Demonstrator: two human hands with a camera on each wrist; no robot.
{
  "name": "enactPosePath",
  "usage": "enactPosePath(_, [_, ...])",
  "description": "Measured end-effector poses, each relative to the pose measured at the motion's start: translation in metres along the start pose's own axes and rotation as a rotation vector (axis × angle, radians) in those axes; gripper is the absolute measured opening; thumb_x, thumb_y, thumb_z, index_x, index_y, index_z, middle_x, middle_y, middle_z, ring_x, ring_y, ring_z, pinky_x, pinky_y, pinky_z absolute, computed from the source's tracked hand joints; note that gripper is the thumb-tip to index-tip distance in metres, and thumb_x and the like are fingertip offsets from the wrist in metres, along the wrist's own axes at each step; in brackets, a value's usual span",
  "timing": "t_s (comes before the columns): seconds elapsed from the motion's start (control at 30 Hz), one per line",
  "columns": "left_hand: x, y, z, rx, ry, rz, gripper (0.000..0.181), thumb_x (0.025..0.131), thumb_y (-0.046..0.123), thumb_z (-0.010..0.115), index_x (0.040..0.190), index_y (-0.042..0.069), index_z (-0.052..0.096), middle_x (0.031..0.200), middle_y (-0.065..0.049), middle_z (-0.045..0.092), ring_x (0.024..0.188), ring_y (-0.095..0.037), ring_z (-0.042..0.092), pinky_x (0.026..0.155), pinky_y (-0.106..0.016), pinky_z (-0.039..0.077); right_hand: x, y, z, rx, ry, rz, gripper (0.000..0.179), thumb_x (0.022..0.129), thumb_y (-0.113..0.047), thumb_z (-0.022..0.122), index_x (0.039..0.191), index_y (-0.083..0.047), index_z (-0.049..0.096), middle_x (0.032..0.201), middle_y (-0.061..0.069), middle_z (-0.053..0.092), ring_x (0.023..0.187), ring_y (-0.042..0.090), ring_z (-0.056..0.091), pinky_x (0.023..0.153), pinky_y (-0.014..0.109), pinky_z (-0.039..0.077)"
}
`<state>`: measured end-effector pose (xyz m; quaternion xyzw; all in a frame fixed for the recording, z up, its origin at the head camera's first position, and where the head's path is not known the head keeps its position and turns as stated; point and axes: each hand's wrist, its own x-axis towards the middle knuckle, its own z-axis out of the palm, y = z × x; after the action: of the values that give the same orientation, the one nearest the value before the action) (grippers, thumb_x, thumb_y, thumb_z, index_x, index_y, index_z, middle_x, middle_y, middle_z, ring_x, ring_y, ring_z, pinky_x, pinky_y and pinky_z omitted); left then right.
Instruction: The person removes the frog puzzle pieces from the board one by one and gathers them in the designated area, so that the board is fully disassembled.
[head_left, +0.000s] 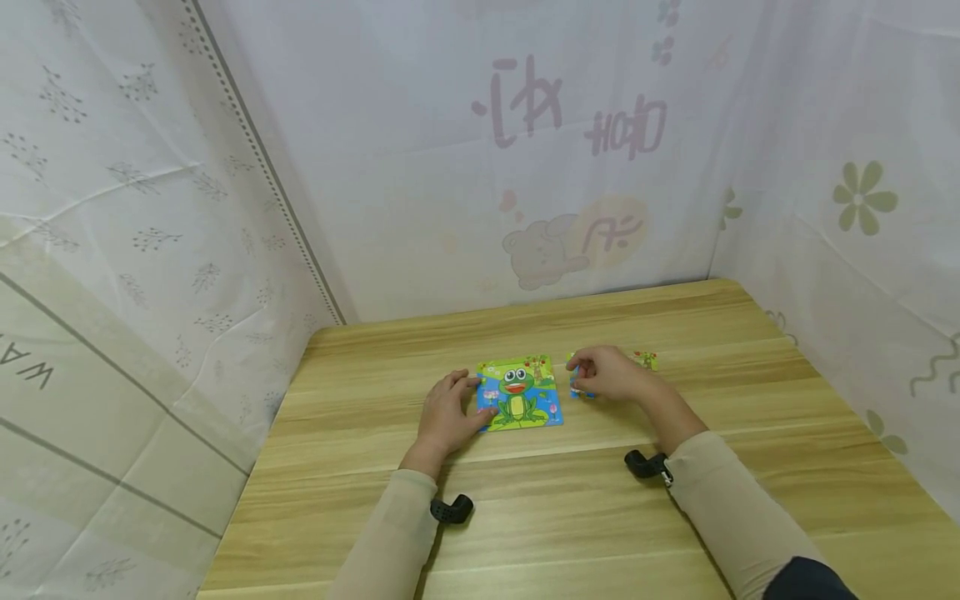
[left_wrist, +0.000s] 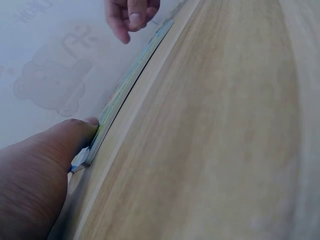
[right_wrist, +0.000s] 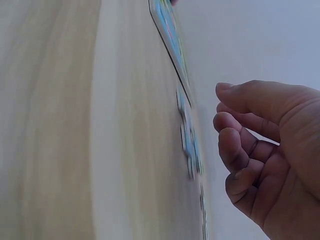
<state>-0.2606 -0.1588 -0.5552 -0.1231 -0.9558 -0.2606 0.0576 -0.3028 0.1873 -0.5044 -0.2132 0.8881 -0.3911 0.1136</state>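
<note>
A square frog picture puzzle [head_left: 519, 396], green and blue with a raised edge, lies flat on the table. My left hand [head_left: 448, 414] rests at its left side; the thumb [left_wrist: 82, 131] lies over the near corner and the forefinger touches the upper left edge. Just right of the board, my right hand [head_left: 611, 372] hovers over loose puzzle pieces [right_wrist: 189, 142], partly hiding them in the head view. Its fingers are loosely bent, and nothing shows between thumb and fingertips in the right wrist view.
Another piece [head_left: 646, 360], green with red spots, lies beyond the right hand. The wood-grain table [head_left: 540, 508] has its back edge against a printed curtain [head_left: 420, 167], with more cloth at both sides. A black camera is strapped to each wrist.
</note>
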Motion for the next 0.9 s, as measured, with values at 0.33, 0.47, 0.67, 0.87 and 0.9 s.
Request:
enactPosePath(0.33, [0.000, 0.000, 0.000, -0.008, 0.004, -0.009, 0.067, 0.090, 0.056, 0.078, 0.145, 0.021, 0.061, 0.160, -0.002, 0.044, 0.150, -0.028, 0.037, 0.127, -0.048, 0.023, 0.018, -0.016, 0.016, -0.049, -0.034, -0.025, 0.033, 0.096, -0.012, 0.076, 0.127, -0.002, 0.069, 0.092, 0.001, 0.065, 0.075, 0.016, 0.061, 0.065, 0.030, 0.055])
enactPosePath(0.47, [0.001, -0.001, 0.001, -0.001, 0.009, -0.008, 0.067, 0.090, 0.056, 0.078, 0.144, 0.021, 0.061, 0.160, -0.002, 0.044, 0.150, -0.027, 0.037, 0.127, -0.047, 0.023, 0.025, -0.022, 0.023, -0.073, -0.052, -0.043, 0.034, 0.095, -0.011, 0.077, 0.127, -0.002, 0.070, 0.090, 0.000, 0.065, 0.075, 0.015, 0.060, 0.065, 0.028, 0.055])
enactPosePath(0.67, [0.001, -0.001, 0.002, -0.011, 0.007, -0.005, 0.067, 0.090, 0.056, 0.078, 0.144, 0.020, 0.061, 0.160, -0.002, 0.044, 0.150, -0.028, 0.037, 0.127, -0.049, 0.024, 0.032, -0.030, 0.036, -0.080, -0.082, -0.046, 0.032, 0.095, -0.008, 0.075, 0.126, -0.002, 0.070, 0.087, -0.001, 0.065, 0.076, 0.015, 0.059, 0.066, 0.029, 0.052])
enactPosePath(0.87, [0.001, -0.002, 0.002, -0.010, 0.013, 0.005, 0.066, 0.091, 0.057, 0.077, 0.143, 0.020, 0.062, 0.160, -0.004, 0.045, 0.149, -0.029, 0.037, 0.125, -0.052, 0.026, 0.038, -0.038, 0.045, -0.089, -0.116, -0.049, 0.035, 0.097, -0.008, 0.075, 0.131, -0.001, 0.068, 0.086, -0.001, 0.065, 0.074, 0.014, 0.058, 0.068, 0.030, 0.052])
enactPosePath(0.9, [0.001, -0.002, 0.002, -0.007, 0.012, 0.004, 0.065, 0.091, 0.058, 0.076, 0.143, 0.020, 0.062, 0.160, -0.004, 0.044, 0.150, -0.029, 0.037, 0.125, -0.052, 0.026, 0.039, -0.040, 0.047, -0.096, -0.118, -0.046, 0.037, 0.097, -0.009, 0.075, 0.132, -0.002, 0.068, 0.085, -0.001, 0.065, 0.072, 0.013, 0.058, 0.068, 0.029, 0.052])
